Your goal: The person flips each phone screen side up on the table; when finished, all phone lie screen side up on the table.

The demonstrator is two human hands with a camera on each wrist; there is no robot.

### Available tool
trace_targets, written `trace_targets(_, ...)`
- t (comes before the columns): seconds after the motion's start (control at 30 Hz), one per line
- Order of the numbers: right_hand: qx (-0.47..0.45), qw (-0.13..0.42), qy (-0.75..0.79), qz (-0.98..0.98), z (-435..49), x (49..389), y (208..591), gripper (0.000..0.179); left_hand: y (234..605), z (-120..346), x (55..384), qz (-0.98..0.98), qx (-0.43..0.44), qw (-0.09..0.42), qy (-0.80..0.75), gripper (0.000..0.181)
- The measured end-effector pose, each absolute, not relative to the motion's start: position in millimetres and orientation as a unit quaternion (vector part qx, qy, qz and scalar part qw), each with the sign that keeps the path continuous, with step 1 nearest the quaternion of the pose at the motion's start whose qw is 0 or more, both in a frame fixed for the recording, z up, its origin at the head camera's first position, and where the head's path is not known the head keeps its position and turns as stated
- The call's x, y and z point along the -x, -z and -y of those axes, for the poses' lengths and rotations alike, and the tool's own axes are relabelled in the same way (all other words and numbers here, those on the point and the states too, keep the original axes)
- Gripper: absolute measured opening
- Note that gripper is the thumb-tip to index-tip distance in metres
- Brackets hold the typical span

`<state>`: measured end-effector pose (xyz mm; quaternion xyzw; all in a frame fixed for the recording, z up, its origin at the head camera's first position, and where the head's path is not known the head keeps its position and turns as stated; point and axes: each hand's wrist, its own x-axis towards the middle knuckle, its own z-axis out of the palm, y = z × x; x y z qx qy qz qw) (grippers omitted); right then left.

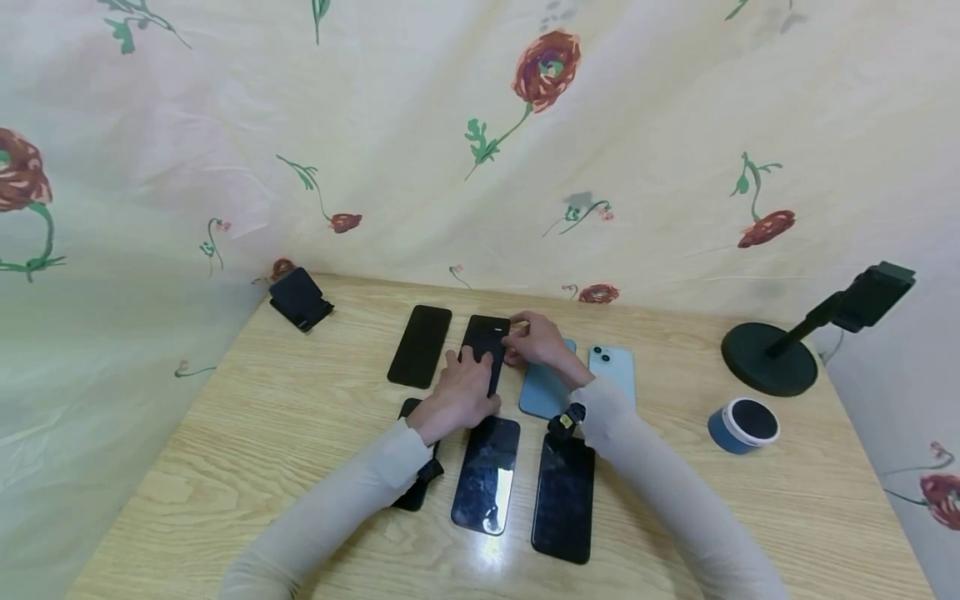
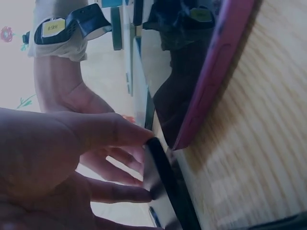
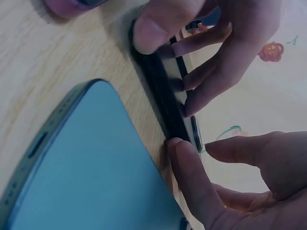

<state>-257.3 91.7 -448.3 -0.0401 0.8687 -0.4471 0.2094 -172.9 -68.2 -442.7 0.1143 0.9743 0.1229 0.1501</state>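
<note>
A dark phone [image 1: 491, 332] lies on the wooden table, a small white mark near its far end. My left hand [image 1: 461, 392] rests on it; in the left wrist view its thumb [image 2: 120, 129] touches one corner and the other fingers lie over the face. My right hand [image 1: 540, 340] is at the far right corner. In the right wrist view its thumb [image 3: 184, 151] touches the side edge, while the index fingertip [image 3: 211, 148] stands slightly apart. Just right of it lies a blue phone [image 1: 543, 390], partly under the right wrist.
A black phone [image 1: 420, 346] lies left, a light-blue one [image 1: 621, 367] right. Nearer are a glossy phone [image 1: 483, 475], another dark phone [image 1: 562, 500] and one under the left wrist [image 1: 411, 498]. Stands [image 1: 300, 298] [image 1: 772, 358] and a blue-white round container [image 1: 742, 425] flank them.
</note>
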Motion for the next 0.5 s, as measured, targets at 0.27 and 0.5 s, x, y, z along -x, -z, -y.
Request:
trace_targets(0.27,0.029,0.203,0.528,-0.824,-89,255,445,0.056,438,79,173,-0.952,-0.084,0.166,-0.244,0.079)
trace_targets(0.5,0.044,0.213,0.572,-0.791,-88,250,443,0.055,435,87,172,-0.938,-0.074,0.167,-0.296,0.084)
